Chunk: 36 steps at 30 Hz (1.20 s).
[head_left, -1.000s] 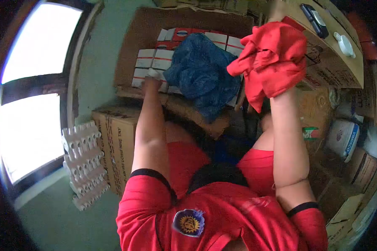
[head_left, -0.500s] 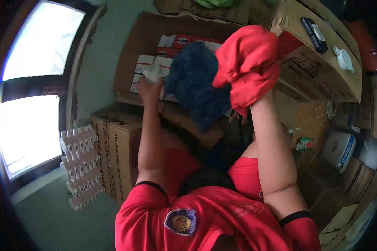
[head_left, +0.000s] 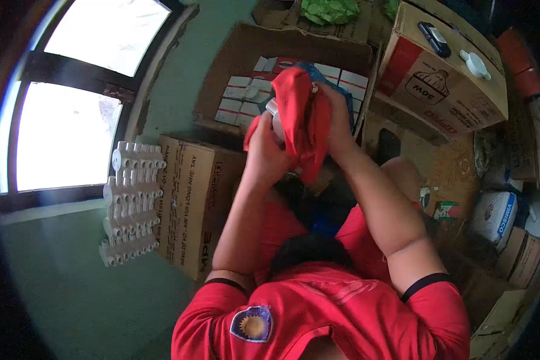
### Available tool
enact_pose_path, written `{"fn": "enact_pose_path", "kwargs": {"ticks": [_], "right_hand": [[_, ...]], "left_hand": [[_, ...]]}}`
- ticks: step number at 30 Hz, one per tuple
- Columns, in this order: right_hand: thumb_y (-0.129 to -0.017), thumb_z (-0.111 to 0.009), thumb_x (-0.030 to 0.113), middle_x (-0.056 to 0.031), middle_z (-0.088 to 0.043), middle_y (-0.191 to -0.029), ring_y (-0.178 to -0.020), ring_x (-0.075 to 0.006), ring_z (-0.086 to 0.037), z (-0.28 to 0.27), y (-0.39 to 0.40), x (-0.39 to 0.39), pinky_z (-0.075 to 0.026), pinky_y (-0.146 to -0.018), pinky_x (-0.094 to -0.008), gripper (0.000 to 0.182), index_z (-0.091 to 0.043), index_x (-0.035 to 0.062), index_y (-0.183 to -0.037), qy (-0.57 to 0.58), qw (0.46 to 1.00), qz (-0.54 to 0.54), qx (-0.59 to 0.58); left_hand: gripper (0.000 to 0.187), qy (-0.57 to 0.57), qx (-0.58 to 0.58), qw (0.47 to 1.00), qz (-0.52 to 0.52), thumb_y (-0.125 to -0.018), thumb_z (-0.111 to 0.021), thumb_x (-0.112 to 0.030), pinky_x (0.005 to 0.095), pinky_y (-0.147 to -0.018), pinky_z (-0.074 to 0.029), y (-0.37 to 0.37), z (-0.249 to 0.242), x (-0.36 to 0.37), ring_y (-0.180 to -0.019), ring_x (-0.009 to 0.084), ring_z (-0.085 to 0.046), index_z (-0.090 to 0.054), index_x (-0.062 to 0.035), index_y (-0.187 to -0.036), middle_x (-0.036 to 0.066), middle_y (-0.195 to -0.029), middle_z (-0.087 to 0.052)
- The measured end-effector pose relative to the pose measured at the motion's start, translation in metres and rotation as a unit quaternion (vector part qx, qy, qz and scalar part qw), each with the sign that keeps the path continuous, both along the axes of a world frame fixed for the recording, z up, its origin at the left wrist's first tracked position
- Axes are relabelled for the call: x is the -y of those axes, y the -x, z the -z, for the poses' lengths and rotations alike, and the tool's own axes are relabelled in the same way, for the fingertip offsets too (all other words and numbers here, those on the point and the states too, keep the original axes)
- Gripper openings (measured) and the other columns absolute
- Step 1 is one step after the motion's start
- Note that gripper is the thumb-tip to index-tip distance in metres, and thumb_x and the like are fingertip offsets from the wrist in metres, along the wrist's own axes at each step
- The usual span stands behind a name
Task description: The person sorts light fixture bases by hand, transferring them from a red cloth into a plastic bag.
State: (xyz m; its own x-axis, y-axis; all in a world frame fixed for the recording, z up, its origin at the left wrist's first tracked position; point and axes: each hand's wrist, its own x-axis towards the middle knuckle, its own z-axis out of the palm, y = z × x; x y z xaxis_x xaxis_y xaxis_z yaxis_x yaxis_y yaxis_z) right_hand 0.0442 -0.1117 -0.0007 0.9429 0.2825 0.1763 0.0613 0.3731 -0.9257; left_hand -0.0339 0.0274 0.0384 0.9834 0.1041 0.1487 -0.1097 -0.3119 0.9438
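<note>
Over the open carton, my left hand (head_left: pixel 269 153) is closed around a white plastic fitting (head_left: pixel 273 108), which is partly covered by a red cloth (head_left: pixel 294 108). My right hand (head_left: pixel 338 117) grips the red cloth from the other side and presses it against the fitting; its fingertips are hidden in the folds. Behind the hands, a dark blue cloth (head_left: pixel 333 77) lies in the carton, mostly out of sight. Another white fitting (head_left: pixel 251 92) rests on the small white-and-red boxes (head_left: pixel 228 111) to the left of the hands.
The open carton (head_left: pixel 225 63) stands ahead. Rows of stacked white fittings (head_left: pixel 135 192) are at left, beside a closed carton (head_left: pixel 192 204). On the right carton (head_left: pixel 450 90) lie a black phone-like device (head_left: pixel 434 39) and a white round fitting (head_left: pixel 475 64). A window (head_left: pixel 66 138) is at far left.
My left hand has come out of the carton with the white fitting, and my right hand has lowered the red cloth onto it. Both hands are now together. The view has shifted slightly.
</note>
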Motion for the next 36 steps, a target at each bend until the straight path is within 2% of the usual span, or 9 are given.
{"fn": "enact_pose_path", "kwargs": {"ticks": [5, 9, 10, 15, 19, 27, 28, 32, 36], "right_hand": [[-0.102, -0.048, 0.028, -0.0067, -0.068, -0.103, -0.088, -0.0179, -0.066, -0.004, 0.015, 0.008, -0.053, -0.077, -0.0304, 0.027, -0.065, 0.0082, -0.106, -0.280, 0.929, -0.041, -0.238], [-0.100, -0.053, 0.027, -0.0069, -0.066, -0.106, -0.091, -0.0175, -0.063, -0.006, 0.015, 0.033, -0.053, -0.083, -0.0310, 0.024, -0.064, 0.0080, -0.109, -0.013, 0.997, 0.054, 0.057], [-0.100, -0.052, 0.028, -0.0069, -0.066, -0.108, -0.093, -0.0176, -0.063, -0.012, 0.016, 0.039, -0.052, -0.085, -0.0315, 0.025, -0.063, 0.0079, -0.112, -0.031, 0.998, 0.042, 0.042], [-0.101, -0.050, 0.033, -0.0071, -0.063, -0.119, -0.105, -0.0183, -0.061, -0.029, 0.007, 0.073, -0.048, -0.096, -0.0340, 0.034, -0.058, 0.0076, -0.123, -0.229, 0.958, -0.099, -0.140], [-0.103, -0.049, 0.037, -0.0073, -0.061, -0.128, -0.115, -0.0188, -0.059, -0.039, 0.023, 0.077, -0.044, -0.105, -0.0360, 0.043, -0.053, 0.0073, -0.133, -0.311, 0.850, -0.260, -0.337], [-0.102, -0.048, 0.039, -0.0090, -0.062, -0.121, -0.108, -0.0209, -0.063, 0.006, -0.003, 0.075, -0.050, -0.099, -0.0367, 0.042, -0.054, 0.0087, -0.131, -0.358, 0.895, -0.157, -0.216], [-0.103, -0.047, 0.039, -0.0094, -0.061, -0.125, -0.111, -0.0211, -0.061, 0.009, -0.007, 0.080, -0.048, -0.101, -0.0363, 0.043, -0.052, 0.0087, -0.134, -0.326, 0.910, -0.157, -0.203], [-0.106, -0.043, 0.040, -0.0069, -0.057, -0.132, -0.117, -0.0195, -0.058, -0.021, 0.009, 0.097, -0.045, -0.105, -0.0359, 0.044, -0.047, 0.0106, -0.139, -0.321, 0.910, -0.116, -0.234], [-0.106, -0.039, 0.047, -0.0035, -0.054, -0.134, -0.120, -0.0186, -0.055, -0.020, 0.005, 0.073, -0.042, -0.108, -0.0359, 0.049, -0.045, 0.0133, -0.140, -0.310, 0.938, 0.078, -0.135]], "left_hand": [[0.058, -0.030, -0.062, 0.998, -0.009, -0.072, -0.081, -0.013, 0.0358, -0.085, -0.050, 0.028, 0.000, 0.013, -0.097, 0.0228, -0.063, -0.049, 0.0004, -0.119, 0.016, -0.104, -0.065], [0.041, -0.088, -0.047, 0.993, 0.058, -0.090, -0.070, -0.011, 0.0320, -0.085, -0.050, 0.038, 0.002, 0.019, -0.100, 0.0152, -0.060, -0.048, -0.0031, -0.123, 0.009, -0.109, -0.061], [0.031, 0.161, -0.154, 0.971, 0.088, -0.097, -0.062, -0.011, 0.0344, -0.079, -0.055, 0.038, 0.000, 0.023, -0.095, 0.0181, -0.064, -0.048, -0.0034, -0.124, 0.011, -0.113, -0.062], [0.040, 0.373, -0.090, 0.923, 0.015, -0.101, -0.055, -0.024, 0.0415, -0.082, -0.056, 0.021, 0.005, 0.023, -0.104, 0.0245, -0.065, -0.047, -0.0018, -0.133, 0.015, -0.122, -0.061], [0.040, 0.502, -0.077, 0.861, -0.027, -0.104, -0.050, -0.032, 0.0432, -0.088, -0.055, -0.001, 0.004, 0.036, -0.109, 0.0249, -0.063, -0.051, -0.0021, -0.131, 0.013, -0.123, -0.062], [0.045, 0.318, -0.130, 0.939, 0.019, -0.105, -0.049, -0.037, 0.0322, -0.085, -0.054, -0.023, 0.001, 0.077, -0.101, 0.0162, -0.065, -0.056, 0.0012, -0.127, 0.010, -0.116, -0.066], [0.053, 0.258, -0.112, 0.959, 0.031, -0.106, -0.042, -0.042, 0.0362, -0.092, -0.054, -0.027, 0.006, 0.080, -0.112, 0.0220, -0.063, -0.050, 0.0013, -0.135, 0.014, -0.131, -0.059], [0.054, 0.531, -0.074, 0.844, 0.035, -0.107, -0.043, -0.037, 0.0390, -0.112, -0.040, -0.044, 0.012, 0.108, -0.130, 0.0255, -0.051, -0.038, 0.0005, -0.145, 0.016, -0.142, -0.050], [0.051, 0.380, 0.018, 0.921, 0.079, -0.105, -0.047, -0.029, 0.0409, -0.111, -0.041, -0.057, 0.055, 0.116, -0.129, 0.0251, -0.051, -0.037, 0.0008, -0.146, 0.015, -0.142, -0.050]]}}
